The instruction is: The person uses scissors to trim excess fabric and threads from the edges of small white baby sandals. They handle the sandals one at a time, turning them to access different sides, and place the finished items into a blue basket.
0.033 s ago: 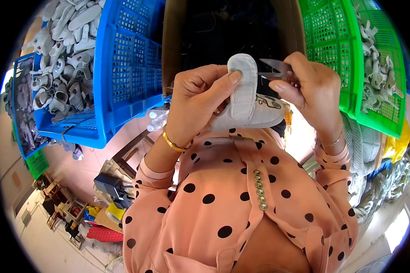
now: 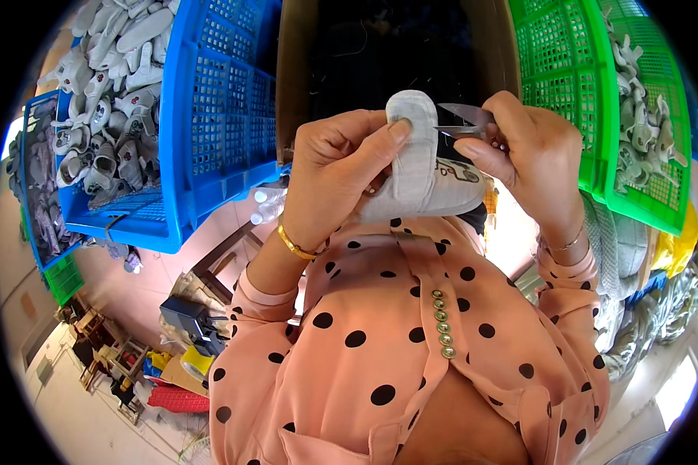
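My left hand (image 2: 333,174) grips a small grey fabric shoe (image 2: 426,190) close to my chest. Its thumb presses the shoe's rounded strap (image 2: 413,116) upright. My right hand (image 2: 535,163) holds small metal thread snips (image 2: 461,118). The blades point left and sit right at the upper edge of the strap. Both forearms wear pink sleeves with black dots.
A blue crate (image 2: 217,116) full of several grey shoes stands at the left, with another blue crate (image 2: 31,178) beyond it. A green crate (image 2: 566,77) with more shoes is at the right. A brown cardboard box (image 2: 291,70) with a dark inside lies between them.
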